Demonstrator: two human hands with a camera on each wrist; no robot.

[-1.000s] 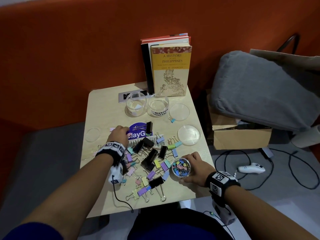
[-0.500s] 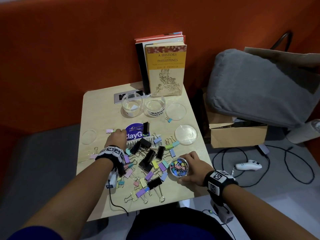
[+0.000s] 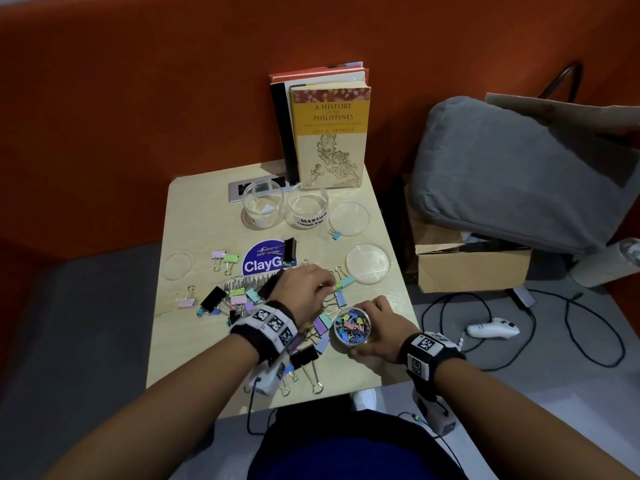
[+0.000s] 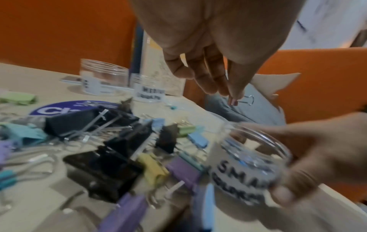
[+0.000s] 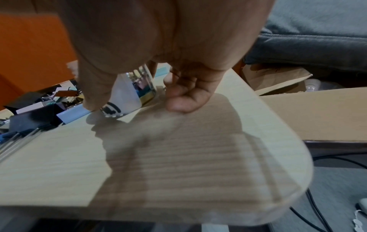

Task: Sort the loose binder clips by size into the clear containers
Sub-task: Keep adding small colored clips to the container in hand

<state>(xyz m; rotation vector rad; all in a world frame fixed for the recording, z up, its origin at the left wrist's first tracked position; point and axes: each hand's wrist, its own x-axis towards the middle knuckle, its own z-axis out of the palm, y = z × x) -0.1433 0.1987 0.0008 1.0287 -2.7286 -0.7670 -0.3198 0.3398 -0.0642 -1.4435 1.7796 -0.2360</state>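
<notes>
Binder clips (image 3: 239, 299) lie scattered across the middle of the tabletop (image 3: 194, 344), black ones and pastel ones mixed, wire handles pointing every which way. The left hand (image 3: 304, 289) hovers over the right side of the heap, and in the left wrist view its fingers (image 4: 210, 78) pinch a small clip (image 4: 241, 100) by its body, wire loops sticking out sideways to the right. The right hand (image 3: 377, 327) wraps around the small jar (image 3: 352, 326), which stands upright near the front right of the tabletop, packed with tiny coloured clips (label starts "SMA", rest blurred). The pinched clip hangs close to the jar's open mouth, just left and behind it. At the back stand two more clear jars (image 3: 285, 204), side by side and upright, one marked "MEDIUM". Three loose lids (image 3: 367, 263) lie flat around the pile. Behind the jars, books (image 3: 329, 133) stand against the orange wall. One black clip (image 3: 289, 249) stands on a blue sticker (image 3: 263, 259).
</notes>
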